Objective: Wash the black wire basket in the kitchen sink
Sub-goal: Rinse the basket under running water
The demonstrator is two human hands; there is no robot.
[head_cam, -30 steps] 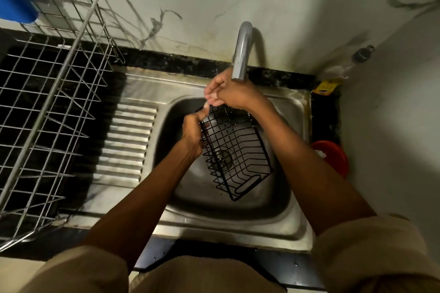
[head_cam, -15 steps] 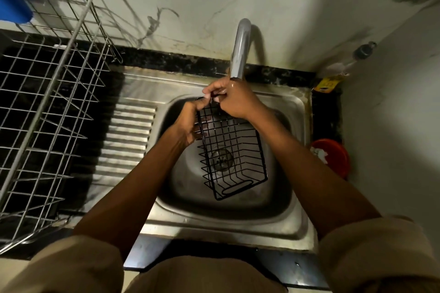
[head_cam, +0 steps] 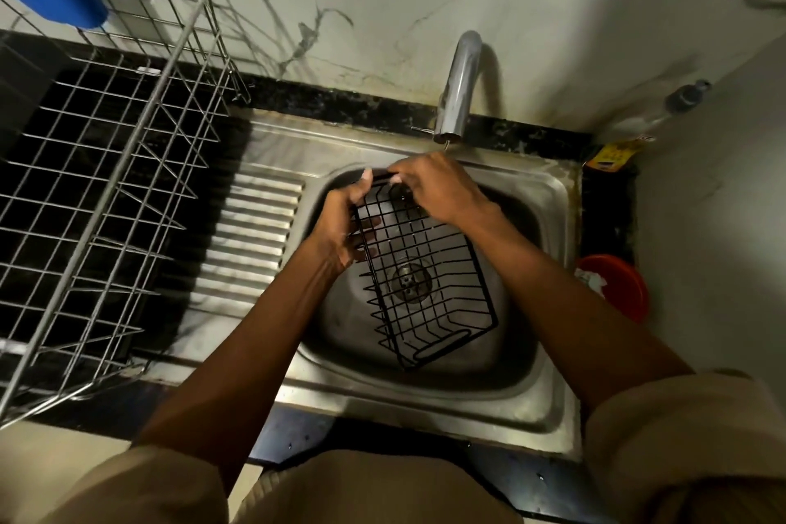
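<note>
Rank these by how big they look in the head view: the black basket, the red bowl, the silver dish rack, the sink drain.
1. silver dish rack, though it is nearer the camera
2. black basket
3. red bowl, partly cut off
4. sink drain

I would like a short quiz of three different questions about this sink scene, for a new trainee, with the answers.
1. True or false: the black wire basket lies flat on the silver wire dish rack.
2. Which hands hold the basket? A) left hand only B) right hand only C) both
3. Fill in: the round metal drain shows through the basket's ____.

Key: 1 false, it is held tilted over the steel sink; 2 C; 3 wires.
</note>
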